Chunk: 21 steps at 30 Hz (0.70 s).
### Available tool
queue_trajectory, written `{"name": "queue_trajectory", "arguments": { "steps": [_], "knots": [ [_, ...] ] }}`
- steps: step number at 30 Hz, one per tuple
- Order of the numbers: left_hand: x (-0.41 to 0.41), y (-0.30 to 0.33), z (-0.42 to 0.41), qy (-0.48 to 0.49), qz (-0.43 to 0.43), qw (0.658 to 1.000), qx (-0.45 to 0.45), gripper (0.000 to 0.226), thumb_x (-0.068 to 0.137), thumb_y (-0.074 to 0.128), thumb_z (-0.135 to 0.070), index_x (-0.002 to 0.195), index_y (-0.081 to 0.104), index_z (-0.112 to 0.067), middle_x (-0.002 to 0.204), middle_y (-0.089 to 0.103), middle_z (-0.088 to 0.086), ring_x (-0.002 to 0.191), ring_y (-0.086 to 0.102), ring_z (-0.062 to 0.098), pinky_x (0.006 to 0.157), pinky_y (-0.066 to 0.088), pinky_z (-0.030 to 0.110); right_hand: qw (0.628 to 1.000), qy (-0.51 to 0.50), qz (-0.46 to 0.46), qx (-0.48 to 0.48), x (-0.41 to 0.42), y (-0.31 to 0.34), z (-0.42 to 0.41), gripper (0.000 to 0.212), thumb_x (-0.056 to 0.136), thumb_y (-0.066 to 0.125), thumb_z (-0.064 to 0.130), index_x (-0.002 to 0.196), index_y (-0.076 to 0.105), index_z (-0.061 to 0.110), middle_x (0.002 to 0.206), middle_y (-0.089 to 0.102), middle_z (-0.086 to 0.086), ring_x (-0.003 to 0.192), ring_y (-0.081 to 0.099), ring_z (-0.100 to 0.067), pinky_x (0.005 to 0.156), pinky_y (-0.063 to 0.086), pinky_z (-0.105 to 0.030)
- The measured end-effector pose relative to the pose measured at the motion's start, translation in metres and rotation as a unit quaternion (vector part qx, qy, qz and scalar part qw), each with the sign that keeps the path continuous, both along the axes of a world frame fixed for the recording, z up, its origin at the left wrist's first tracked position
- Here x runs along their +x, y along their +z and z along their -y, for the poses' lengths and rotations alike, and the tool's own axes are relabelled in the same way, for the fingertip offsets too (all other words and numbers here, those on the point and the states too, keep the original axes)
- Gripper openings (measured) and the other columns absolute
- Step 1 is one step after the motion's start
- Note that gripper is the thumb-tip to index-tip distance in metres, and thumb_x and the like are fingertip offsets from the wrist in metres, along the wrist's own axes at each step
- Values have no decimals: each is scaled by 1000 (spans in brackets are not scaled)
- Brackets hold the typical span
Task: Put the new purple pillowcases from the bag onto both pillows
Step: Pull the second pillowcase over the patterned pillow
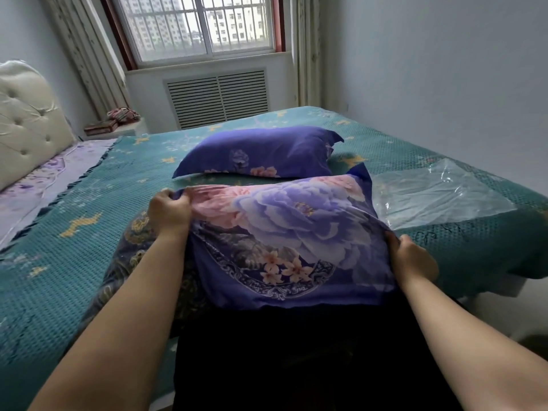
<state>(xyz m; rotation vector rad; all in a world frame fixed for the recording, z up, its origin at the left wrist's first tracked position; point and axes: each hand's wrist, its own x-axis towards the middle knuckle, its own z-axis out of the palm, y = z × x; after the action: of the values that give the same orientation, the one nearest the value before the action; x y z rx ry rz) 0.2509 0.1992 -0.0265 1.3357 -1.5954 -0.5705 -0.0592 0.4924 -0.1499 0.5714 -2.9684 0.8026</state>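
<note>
Head view, pretty clear: your left hand and right hand each have a closed grip on opposite edges of the purple floral pillowcase, near you on the teal quilted bed. Second purple floral-cased pillow sits just beyond, clear plastic bag lies flat to the right.

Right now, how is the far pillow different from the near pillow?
The far pillow lies alone on the bed; both hands, left and right, grip the near pillow. The far pillow shows mostly plain purple; the near pillow shows a huge flower. Both wear purple flowered cases.
</note>
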Motion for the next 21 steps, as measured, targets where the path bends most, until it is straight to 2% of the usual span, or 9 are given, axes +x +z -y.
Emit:
{"name": "queue_trajectory", "arguments": {
  "steps": [2, 4, 6, 8, 11, 13, 16, 19, 21],
  "knots": [
    [9, -10, 4, 1, 1, 1000, 30, 38, 85, 66, -28, 57, 44, -14, 61, 49, 7, 69, 49, 22, 63, 32, 28, 1000, 4, -11, 1, 0, -2, 0, 58, 95, 24, 57, 103, 52, 7, 107, 64, -28, 101, 62, -40, 80, 43, -40],
    [12, -12, 7, -30, 54, 997, 37, 36, 84, 64, -28, 59, 45, -13, 59, 48, 8, 69, 52, 26, 64, 34, 30, 1000, 4, -9, 1, 0, -4, 3, 56, 96, 24, 57, 102, 51, 8, 106, 64, -28, 100, 62, -40, 79, 43, -40],
    [8, -10, 6, -34, 150, 988, 10, 33, 87, 60, -35, 68, 52, -10, 72, 58, 15, 77, 58, 33, 68, 40, 35, 1000, -3, -3, -12, -3, -6, 6, 55, 96, 28, 55, 104, 52, 6, 108, 62, -28, 101, 61, -40, 79, 43, -41],
    [3, -13, 1, -20, 231, 973, -24, 34, 90, 54, -42, 85, 58, -9, 91, 64, 20, 90, 60, 38, 75, 45, 40, 996, -13, -28, -84, -7, -2, 9, 44, 96, 42, 44, 104, 53, 2, 108, 59, -31, 100, 58, -43, 80, 43, -44],
    [3, -21, -3, -6, 259, 965, -31, 33, 95, 48, -38, 100, 55, -6, 101, 65, 24, 95, 61, 41, 76, 45, 42, 975, -21, -122, -185, -9, 21, 21, 29, 91, 53, 22, 108, 55, -3, 107, 56, -34, 100, 53, -46, 82, 43, -49],
    [4, -24, -6, 2, 253, 966, -48, 30, 97, 47, -30, 103, 53, -2, 100, 64, 28, 93, 62, 43, 72, 42, 41, 963, 11, -157, -220, -5, 49, 40, 31, 91, 50, 21, 110, 57, -1, 110, 57, -30, 102, 53, -46, 83, 43, -48],
    [4, -33, -14, 10, 204, 977, -69, 24, 96, 48, -22, 103, 51, 1, 96, 64, 30, 90, 62, 46, 68, 40, 40, 950, 165, -158, -213, 13, 97, 87, 32, 92, 53, 21, 119, 58, 5, 120, 57, -21, 113, 52, -38, 94, 40, -43],
    [10, -45, -16, -26, 76, 997, -17, 15, 94, 49, -15, 91, 49, -1, 86, 63, 27, 82, 59, 40, 73, 42, 40, 926, 323, -149, -127, 43, 132, 144, 42, 93, 52, 30, 133, 50, 15, 140, 49, -8, 128, 43, -28, 106, 34, -41],
    [22, -48, -18, -71, -21, 997, -8, 19, 93, 50, -7, 75, 43, -10, 67, 51, 10, 65, 48, 25, 66, 39, 31, 910, 385, -152, -33, 65, 142, 188, 48, 96, 44, 39, 140, 42, 21, 151, 34, -3, 138, 33, -24, 111, 28, -42]
  ]
}}
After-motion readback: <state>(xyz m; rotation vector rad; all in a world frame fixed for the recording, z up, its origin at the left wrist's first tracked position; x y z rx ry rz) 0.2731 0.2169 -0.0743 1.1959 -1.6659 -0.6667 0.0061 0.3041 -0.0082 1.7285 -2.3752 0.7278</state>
